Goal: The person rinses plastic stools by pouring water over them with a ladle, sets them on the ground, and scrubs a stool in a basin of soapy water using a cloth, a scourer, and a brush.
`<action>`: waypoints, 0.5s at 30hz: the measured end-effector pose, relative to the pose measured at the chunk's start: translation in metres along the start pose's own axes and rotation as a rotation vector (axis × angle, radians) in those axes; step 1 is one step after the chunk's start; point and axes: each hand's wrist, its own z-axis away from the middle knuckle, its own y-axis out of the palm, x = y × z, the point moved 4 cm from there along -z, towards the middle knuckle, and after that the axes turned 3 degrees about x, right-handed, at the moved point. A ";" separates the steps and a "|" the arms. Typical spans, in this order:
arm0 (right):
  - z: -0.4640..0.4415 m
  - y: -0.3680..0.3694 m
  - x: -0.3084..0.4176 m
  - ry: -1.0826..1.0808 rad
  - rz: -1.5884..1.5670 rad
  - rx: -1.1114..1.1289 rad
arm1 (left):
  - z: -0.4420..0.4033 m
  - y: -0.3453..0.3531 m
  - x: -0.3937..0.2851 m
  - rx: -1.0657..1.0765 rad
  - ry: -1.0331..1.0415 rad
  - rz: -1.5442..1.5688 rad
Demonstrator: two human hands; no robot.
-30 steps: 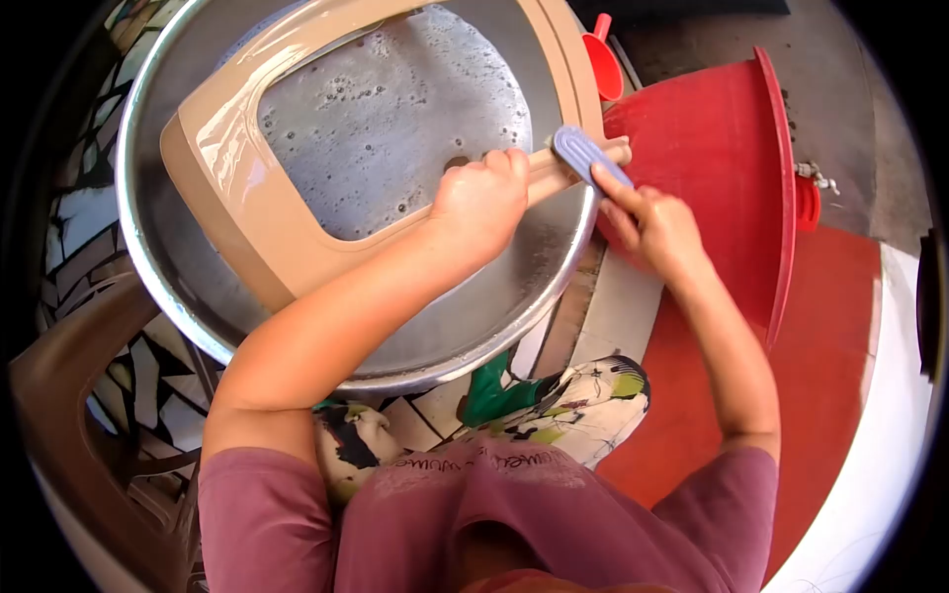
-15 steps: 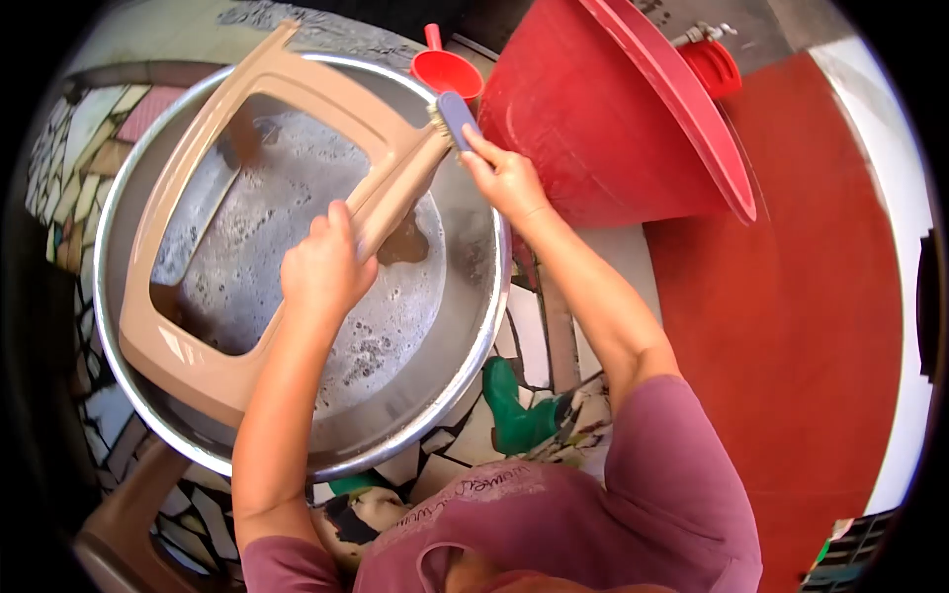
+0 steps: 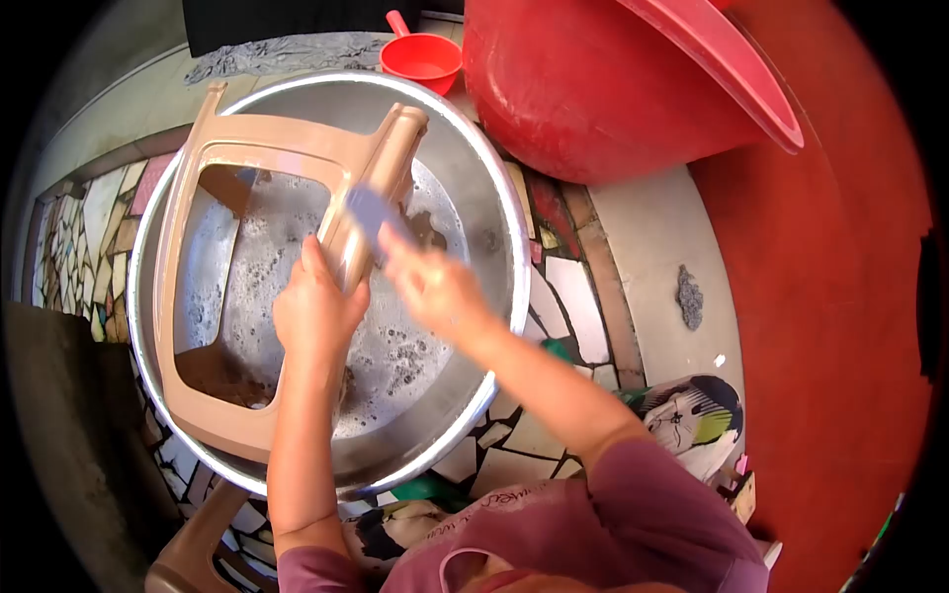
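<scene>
A tan plastic stool [image 3: 262,135] lies tilted in a wide metal basin [image 3: 509,247] of sudsy water. My left hand [image 3: 318,306] is closed around one leg of the stool, about midway along it. In my right hand [image 3: 435,287] is a scrub brush [image 3: 374,215] with a purple-blue back, blurred by motion. The brush is against the same leg, just above my left hand; its bristles are hidden. Part of the stool's lower side sits in the water.
A large red tub [image 3: 593,89] leans beyond the basin's right side. Next to it is a red dipper [image 3: 423,59]. A grey scouring pad [image 3: 689,296] lies on the pale ledge. Another brown plastic piece [image 3: 193,544] stands at the lower left on the mosaic floor [image 3: 578,306].
My right hand and the brush have moved down the leg, from near its upper end toward my left hand. The view has shifted, bringing the scouring pad into sight.
</scene>
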 end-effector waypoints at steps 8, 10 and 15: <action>-0.103 -0.009 -0.025 0.109 -0.021 -0.170 | -0.011 -0.026 0.001 0.075 -0.164 0.038; -0.071 0.000 -0.006 0.070 -0.233 -0.173 | -0.009 -0.044 0.012 0.042 -0.135 0.182; 0.012 0.033 0.064 -0.172 -0.323 -0.034 | -0.002 -0.075 0.043 0.023 -0.098 0.519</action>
